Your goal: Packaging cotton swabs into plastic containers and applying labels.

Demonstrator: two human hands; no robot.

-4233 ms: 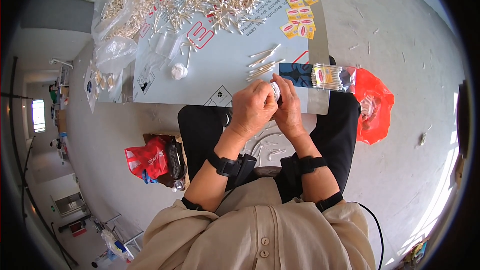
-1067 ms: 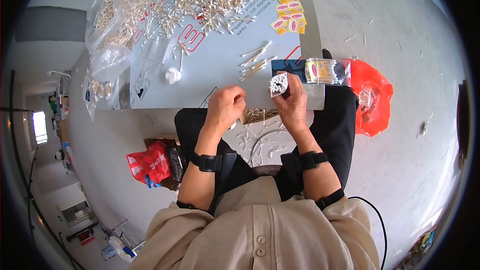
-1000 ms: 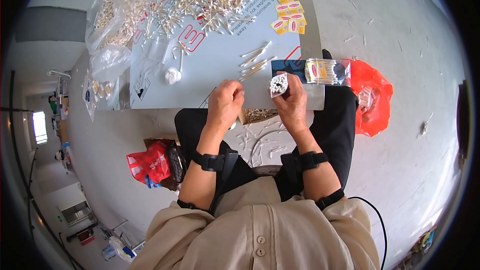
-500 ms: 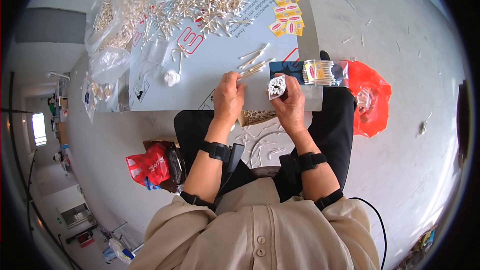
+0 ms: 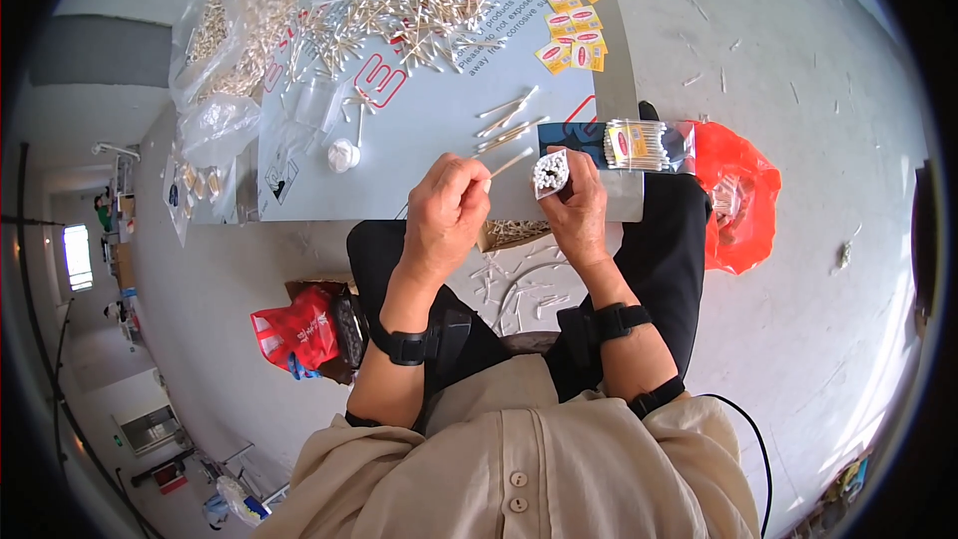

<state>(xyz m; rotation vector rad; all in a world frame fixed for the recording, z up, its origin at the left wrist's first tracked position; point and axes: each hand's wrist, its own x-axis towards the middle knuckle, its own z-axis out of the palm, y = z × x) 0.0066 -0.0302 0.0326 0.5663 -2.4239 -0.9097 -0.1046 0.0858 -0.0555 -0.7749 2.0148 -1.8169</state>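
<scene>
Left hand (image 5: 446, 208): one, thumb and fingers pinching a single swab (image 5: 512, 163), its tip toward the right hand.
Right hand (image 5: 579, 218): one, curled around a bundle of swabs (image 5: 552, 172), tips facing up, in what looks like a clear wrapper; a dark gap shows among the tips.
Done, by appearance: the bundle, mostly filled; one flat packet (image 5: 637, 146) of swabs with a yellow label, just beyond the right hand and to its right.
Left, by appearance: the gap among the tips; a few loose swabs (image 5: 509, 133), just beyond the left hand; a large heap of swabs (image 5: 419, 5), far beyond it; yellow labels (image 5: 587, 57), well beyond the right hand; no label visible on the bundle.
Differences from half a second ago: left hand drawn back from the loose swabs, the pinched swab now showing; right hand and bundle almost unchanged.
</scene>
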